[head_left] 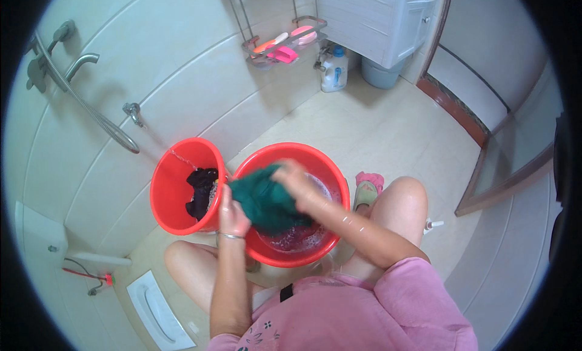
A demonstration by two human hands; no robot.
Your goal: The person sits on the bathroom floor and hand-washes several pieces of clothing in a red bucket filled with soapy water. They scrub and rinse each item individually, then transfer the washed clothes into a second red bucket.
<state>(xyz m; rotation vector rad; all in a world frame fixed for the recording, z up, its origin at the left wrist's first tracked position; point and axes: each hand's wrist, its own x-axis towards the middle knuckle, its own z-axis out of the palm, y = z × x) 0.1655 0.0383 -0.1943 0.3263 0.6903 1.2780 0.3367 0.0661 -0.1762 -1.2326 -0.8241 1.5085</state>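
A wet, dark green cloth is stretched between my hands above a red basin. My left hand is closed on the cloth's left edge, at the basin's rim. Fingers curled, my right hand grips its upper right part and is slightly blurred. Below the cloth, the basin holds sudsy water with something dark reddish in it. The cloth hides much of the basin's inside.
Left of the basin stands a red bucket with dark clothes; water runs into it from a wall tap. A wire rack, a white bottle and a grey bucket are at the back. A squat toilet lies lower left.
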